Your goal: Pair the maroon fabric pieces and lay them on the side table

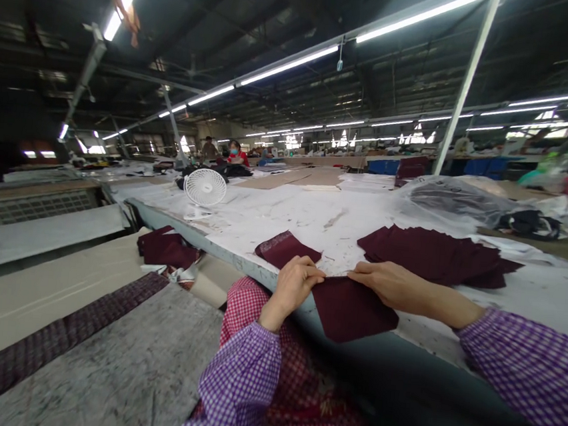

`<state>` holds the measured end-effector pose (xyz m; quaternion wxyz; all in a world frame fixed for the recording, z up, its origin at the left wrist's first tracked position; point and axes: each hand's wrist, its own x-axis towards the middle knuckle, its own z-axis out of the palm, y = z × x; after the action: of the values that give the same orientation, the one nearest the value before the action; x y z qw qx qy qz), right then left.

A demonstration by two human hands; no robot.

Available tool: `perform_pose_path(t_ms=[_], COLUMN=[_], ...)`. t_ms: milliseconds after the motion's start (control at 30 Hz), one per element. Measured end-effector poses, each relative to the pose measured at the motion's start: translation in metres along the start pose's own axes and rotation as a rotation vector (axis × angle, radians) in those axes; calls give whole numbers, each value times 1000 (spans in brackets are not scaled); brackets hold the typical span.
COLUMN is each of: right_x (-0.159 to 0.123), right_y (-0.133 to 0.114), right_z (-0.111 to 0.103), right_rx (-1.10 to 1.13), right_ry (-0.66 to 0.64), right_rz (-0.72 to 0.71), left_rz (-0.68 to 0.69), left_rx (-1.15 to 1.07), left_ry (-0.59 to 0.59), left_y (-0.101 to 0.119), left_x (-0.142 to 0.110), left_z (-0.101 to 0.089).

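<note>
Between both hands a maroon fabric piece (355,311) hangs over the near edge of the white-covered table (284,206). My left hand (296,281) pinches its upper left corner. My right hand (382,281) pinches the same top edge farther right, thumb and fingers together. Just beyond my left hand lies another maroon piece (288,249) with a greyish patch along one side. A fanned pile of maroon pieces (435,254) rests on the table past my right hand.
A white fan (205,187) stands near the table's left edge. Clear plastic sheeting (456,199) and a dark bundle (531,223) lie at the right. Maroon scraps (167,247) sit lower left, by a fabric roll (214,280). A person in red (238,154) is far back.
</note>
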<state>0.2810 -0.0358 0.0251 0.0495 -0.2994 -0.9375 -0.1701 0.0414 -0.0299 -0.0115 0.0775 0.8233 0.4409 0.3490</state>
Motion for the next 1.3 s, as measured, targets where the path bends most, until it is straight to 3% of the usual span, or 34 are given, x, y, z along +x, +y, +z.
perform_pose_path(t_ms=[400,600,700,1000,1133,1300], right_x=[27,33,32,34,39,46], right_y=[-12,-17,-18,-14,-18,-24], right_z=[-18,-23,-25,-24,-27,-29], right_rx=[-140,-159,-179,-179,-181,-163], right_ry=[-173,-124,-128,-198,-249,-174], right_rz=[-66,-109,-101,-118,-108,-141], left_rz=[56,-87,-168,-113,-127,-248], left_rx=[-53,-515,-620,-349,-382,-552], left_ry=[-6,29,57,73,72,147], left_y=[-3,-19,-21,-10,-12,-25], left_x=[-2,-4,-5,-5,-5,-2], left_z=[-2,-10,-11,-6,-8,-2])
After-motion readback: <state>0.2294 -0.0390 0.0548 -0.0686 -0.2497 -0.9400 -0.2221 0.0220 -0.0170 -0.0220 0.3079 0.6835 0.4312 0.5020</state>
